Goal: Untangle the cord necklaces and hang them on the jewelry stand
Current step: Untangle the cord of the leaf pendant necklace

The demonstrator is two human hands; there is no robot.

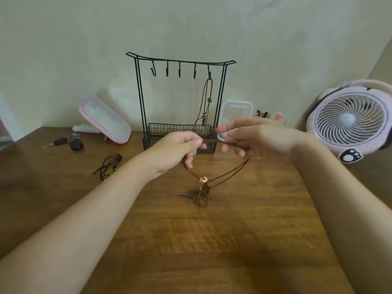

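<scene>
Three cord necklaces. One brown necklace (214, 142), stretched between both hands in front of the jewelry stand (180, 60): left hand (178, 149) pinches the cord with thumb and forefinger, right hand (254, 137) pinches it too, other fingers loose. Its knotted pendant (191, 193) rests on the desk (191, 240). One hung necklace (206, 98) on the rightmost of five hooks (179, 72); four bare. One black necklace (109, 165), heaped at desk left. Cord likely light, limp, snag-prone; hold beside the knots.

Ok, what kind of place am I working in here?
Likely a home desk or dressing table: a pink-framed mirror, a pink desk fan and keys sit on the wooden tabletop.
</scene>
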